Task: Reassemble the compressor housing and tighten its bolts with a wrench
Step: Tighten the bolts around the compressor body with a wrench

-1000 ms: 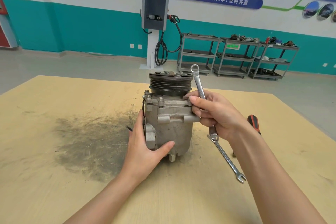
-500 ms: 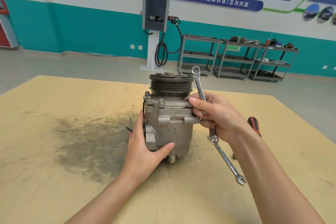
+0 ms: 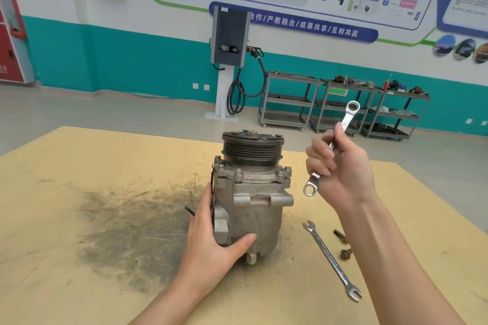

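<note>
Evidently mid-tightening: compressor (image 3: 250, 198) stood upright on table (image 3: 79, 285), steadied by left hand (image 3: 211, 243) wrapped round its lower housing; wrench (image 3: 330, 150) clenched in right hand (image 3: 340, 169), raised clear beside pulley. Next, probably: ring end seated squarely on flange bolt (image 3: 238, 174).

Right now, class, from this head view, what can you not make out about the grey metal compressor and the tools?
- Grey metal compressor: rear face hidden by its own body; part of its left side covered by the left hand.
- Silver ring wrench: mid-shaft hidden in the right hand.
- Silver open-ended wrench on the table: size marking too small.
- Two loose rusty bolts: thread detail too small.
</note>
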The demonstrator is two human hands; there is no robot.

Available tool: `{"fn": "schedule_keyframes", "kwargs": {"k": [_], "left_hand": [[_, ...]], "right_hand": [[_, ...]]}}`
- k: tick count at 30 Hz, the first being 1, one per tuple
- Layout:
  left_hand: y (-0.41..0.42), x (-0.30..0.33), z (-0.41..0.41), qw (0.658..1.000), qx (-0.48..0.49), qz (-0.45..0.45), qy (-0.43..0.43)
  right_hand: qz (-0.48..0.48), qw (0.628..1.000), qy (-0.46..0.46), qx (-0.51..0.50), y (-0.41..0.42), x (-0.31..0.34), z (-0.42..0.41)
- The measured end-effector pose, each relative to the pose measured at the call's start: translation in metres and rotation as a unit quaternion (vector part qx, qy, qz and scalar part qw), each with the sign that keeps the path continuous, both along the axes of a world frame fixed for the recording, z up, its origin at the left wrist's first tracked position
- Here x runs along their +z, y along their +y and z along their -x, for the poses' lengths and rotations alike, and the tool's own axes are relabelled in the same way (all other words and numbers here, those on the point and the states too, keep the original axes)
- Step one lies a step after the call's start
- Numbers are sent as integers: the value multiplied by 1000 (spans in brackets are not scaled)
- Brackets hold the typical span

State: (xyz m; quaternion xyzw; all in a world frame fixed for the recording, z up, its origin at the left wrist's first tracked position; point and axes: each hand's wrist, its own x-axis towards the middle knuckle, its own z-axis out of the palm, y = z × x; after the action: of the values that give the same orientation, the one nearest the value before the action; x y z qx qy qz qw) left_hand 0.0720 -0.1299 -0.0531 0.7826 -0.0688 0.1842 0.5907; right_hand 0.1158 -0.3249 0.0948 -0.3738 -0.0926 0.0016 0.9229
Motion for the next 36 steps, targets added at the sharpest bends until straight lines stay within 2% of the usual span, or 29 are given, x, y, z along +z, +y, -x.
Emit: {"fn": "schedule_keyframes", "kwargs": {"k": [4, 7, 15, 19, 24, 36], "left_hand": [[1, 0, 0, 1000, -7, 9, -4], [0, 1, 1, 1000, -9, 15, -5], [0, 1, 0, 1000, -6, 10, 0], [-1, 2, -1, 1000, -8, 10, 1], [-1, 2, 0, 1000, -13, 18, 5], [-1, 3, -1, 1000, -9, 9, 4]], "right_hand": [[6, 999, 44, 8, 12, 12, -15], [-23, 997, 71, 26, 19, 14, -24], [-47, 994, 92, 21, 20, 8, -35], [-103, 993, 45, 35, 21, 7, -40], [-101, 993, -41, 43, 19, 8, -45], [-113, 949, -204, 213, 18, -7, -36]]}}
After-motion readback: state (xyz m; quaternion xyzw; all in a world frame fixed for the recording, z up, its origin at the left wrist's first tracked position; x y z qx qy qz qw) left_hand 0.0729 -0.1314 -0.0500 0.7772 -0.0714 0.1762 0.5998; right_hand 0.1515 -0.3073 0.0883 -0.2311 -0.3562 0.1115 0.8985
